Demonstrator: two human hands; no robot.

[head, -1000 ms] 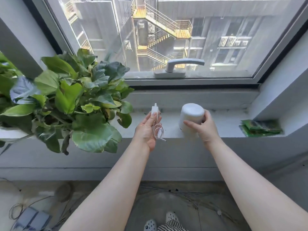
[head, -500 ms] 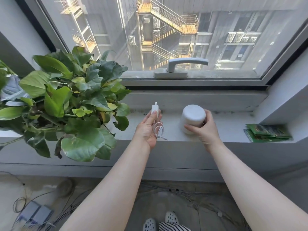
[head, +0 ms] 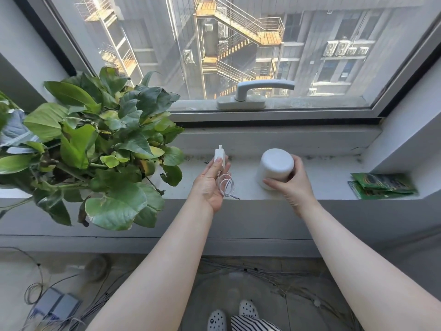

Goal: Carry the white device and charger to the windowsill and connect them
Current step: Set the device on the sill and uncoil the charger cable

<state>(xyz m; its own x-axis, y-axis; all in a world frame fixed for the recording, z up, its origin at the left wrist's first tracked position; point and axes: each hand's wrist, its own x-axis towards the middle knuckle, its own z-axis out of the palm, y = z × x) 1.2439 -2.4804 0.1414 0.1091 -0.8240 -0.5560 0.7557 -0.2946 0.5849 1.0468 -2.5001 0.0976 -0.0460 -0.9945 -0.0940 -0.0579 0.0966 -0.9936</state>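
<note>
The white device [head: 274, 167], a squat cylinder with a rounded top, stands on the grey windowsill [head: 329, 182] with my right hand [head: 290, 187] wrapped round its right and near side. My left hand [head: 211, 185] lies palm up over the sill's front edge and holds the white charger [head: 219, 156] against its fingers, prongs pointing toward the window. The charger's thin white cable [head: 228, 186] is coiled loosely across my palm, and its plug end hangs free to the right. Cable and device are apart.
A leafy green potted plant [head: 95, 149] fills the sill's left part, close to my left hand. Green packets [head: 381, 185] lie stacked at the sill's right end. A grey window handle [head: 253, 94] sits on the frame behind. Cables and power adapters litter the floor below.
Both hands have kept their grips and stayed in nearly the same spot; the device has settled onto the sill. My head has tilted, shifting the scene slightly downward in view.
</note>
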